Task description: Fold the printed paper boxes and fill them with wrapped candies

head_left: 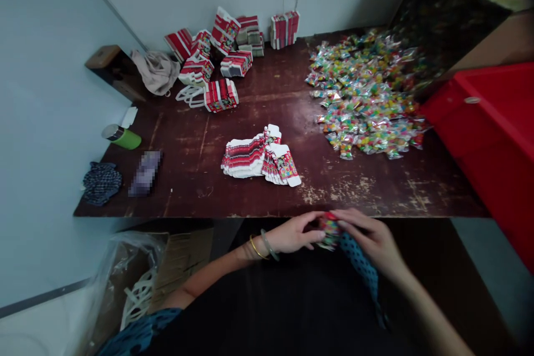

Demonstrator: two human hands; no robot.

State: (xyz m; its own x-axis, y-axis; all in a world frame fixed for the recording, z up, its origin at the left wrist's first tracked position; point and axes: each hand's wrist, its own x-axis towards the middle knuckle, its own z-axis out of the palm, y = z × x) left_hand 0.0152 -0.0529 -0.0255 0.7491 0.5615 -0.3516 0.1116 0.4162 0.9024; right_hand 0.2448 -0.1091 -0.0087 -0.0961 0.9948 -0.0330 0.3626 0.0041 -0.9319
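1. The box (329, 229) is between the two hands, at the near edge of the tabletop (275, 94), in front of the person's body. It touches both hands. Its long axis seems to run away from the body, but blur makes this uncertain.
2. The left hand (297, 233) holds the box from its left side, with a narrow opening between thumb and fingers. The forearm comes in from the lower left.
3. The right hand (373, 237) has bent fingers touching the upper right part of the box. Whether it grips or only presses, I cannot tell. Its forearm comes from the lower right.
4. The flat cartons (246, 157) lie on the tabletop, ahead and to the left, nearer to the left hand.
5. The candy bags (367, 97) lie farther ahead, spread in a heap, to the right of these cartons.
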